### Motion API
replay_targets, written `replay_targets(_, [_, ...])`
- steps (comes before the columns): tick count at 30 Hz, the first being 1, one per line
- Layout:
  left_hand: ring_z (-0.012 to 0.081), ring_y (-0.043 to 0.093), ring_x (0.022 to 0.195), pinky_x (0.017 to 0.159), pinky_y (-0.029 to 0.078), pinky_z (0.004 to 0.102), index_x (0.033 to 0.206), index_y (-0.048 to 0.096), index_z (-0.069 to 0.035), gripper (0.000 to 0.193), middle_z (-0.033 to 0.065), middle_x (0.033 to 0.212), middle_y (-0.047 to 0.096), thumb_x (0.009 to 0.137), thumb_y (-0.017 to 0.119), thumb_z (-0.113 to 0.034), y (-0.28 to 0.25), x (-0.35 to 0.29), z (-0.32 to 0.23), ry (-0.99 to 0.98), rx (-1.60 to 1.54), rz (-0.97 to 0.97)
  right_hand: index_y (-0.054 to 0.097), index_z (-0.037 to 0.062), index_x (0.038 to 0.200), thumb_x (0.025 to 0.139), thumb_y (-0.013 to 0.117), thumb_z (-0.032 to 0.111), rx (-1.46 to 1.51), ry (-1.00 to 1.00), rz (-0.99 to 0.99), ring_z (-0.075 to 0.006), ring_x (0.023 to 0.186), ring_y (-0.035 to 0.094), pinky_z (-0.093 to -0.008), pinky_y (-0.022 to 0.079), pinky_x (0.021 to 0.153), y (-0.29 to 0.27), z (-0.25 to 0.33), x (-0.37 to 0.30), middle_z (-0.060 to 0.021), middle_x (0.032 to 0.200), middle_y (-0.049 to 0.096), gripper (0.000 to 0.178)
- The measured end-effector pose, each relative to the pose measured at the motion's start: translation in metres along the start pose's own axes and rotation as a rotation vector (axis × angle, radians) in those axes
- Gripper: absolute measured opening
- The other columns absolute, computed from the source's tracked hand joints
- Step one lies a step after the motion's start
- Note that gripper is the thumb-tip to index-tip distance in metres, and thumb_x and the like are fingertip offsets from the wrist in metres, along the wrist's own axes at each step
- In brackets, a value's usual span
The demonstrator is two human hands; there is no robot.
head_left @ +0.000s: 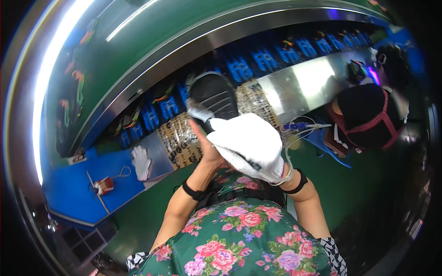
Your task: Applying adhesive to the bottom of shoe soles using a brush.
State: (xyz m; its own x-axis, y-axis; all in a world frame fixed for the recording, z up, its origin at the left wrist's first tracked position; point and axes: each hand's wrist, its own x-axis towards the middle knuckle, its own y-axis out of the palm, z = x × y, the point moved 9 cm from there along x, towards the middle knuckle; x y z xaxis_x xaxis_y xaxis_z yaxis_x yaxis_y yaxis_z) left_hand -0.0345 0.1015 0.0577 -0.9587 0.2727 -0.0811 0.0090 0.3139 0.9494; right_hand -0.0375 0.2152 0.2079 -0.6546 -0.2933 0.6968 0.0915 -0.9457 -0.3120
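Note:
Before me is a black shoe-like piece (216, 94) with a rounded end pointing away and curved ridges across its face. My bare left hand (206, 146) grips its near left side, though the piece and the other hand hide most of the fingers. My right hand (251, 142), in a white knit glove, is curled over the piece's near end. From the glove's left tip juts a blurred pale grey thing (199, 112), which lies against the black piece; I cannot make out what it is. A thin white cord hangs by the right wrist.
Behind runs a metal-edged line with blue racks (239, 70) and a tape-covered ledge (182, 140). At left, a blue table (73, 184) bears a red spool-like item (104, 186); a white glove (141, 163) lies by its edge. Another person (368, 115) is at right, near purple-and-white cords (301, 126).

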Motion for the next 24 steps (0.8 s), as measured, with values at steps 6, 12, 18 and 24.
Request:
replay_targets(6, [0.0246,0.061,0.119,0.105,0.049,0.0440,0.148,0.047,-0.016,0.093,0.0071,0.138,0.059,0.092,0.021,-0.086,-0.048,-0.001,-0.006,0.171,0.189,-0.259,0.073,0.0037,0.118,0.083,0.070,0.004,-0.044,0.036,-0.013,-0.0321,0.102,0.069,-0.0412,0.055,0.087,-0.011,-0.004,0.001,-0.0149,0.118,0.072,0.035])
replay_targets(12, [0.0241,0.063,0.113,0.105,0.049,0.0424,0.155,0.036,-0.011,0.094,0.0080,0.147,0.050,0.095,0.021,-0.082,-0.077,-0.005,0.010,-0.129,0.362,0.088,0.076,0.0050,0.111,0.076,0.076,0.002,0.083,0.034,-0.061,-0.0286,0.088,0.071,-0.0374,0.057,0.077,-0.021,-0.008,-0.002,-0.0114,0.108,0.075,0.035])
replay_targets(18, [0.0269,0.052,0.131,0.113,0.041,0.0431,0.156,0.034,-0.008,0.100,0.0112,0.148,0.048,0.093,0.021,-0.084,-0.113,-0.001,0.005,0.096,0.829,-0.233,0.072,0.0058,0.120,0.077,0.070,0.004,-0.121,-0.045,0.098,-0.0301,0.103,0.068,-0.0399,0.057,0.083,-0.005,-0.002,-0.010,-0.0148,0.123,0.070,0.043])
replay_targets(24, [0.0326,0.061,0.119,0.108,0.046,0.0438,0.141,0.047,0.008,0.139,0.0207,0.133,0.059,0.066,0.023,-0.105,-0.060,0.005,0.035,-0.200,-0.271,0.076,0.076,0.0049,0.109,0.078,0.076,0.001,0.061,0.077,-0.044,-0.0285,0.094,0.071,-0.0388,0.057,0.080,-0.021,-0.009,-0.012,-0.0133,0.108,0.075,0.031])
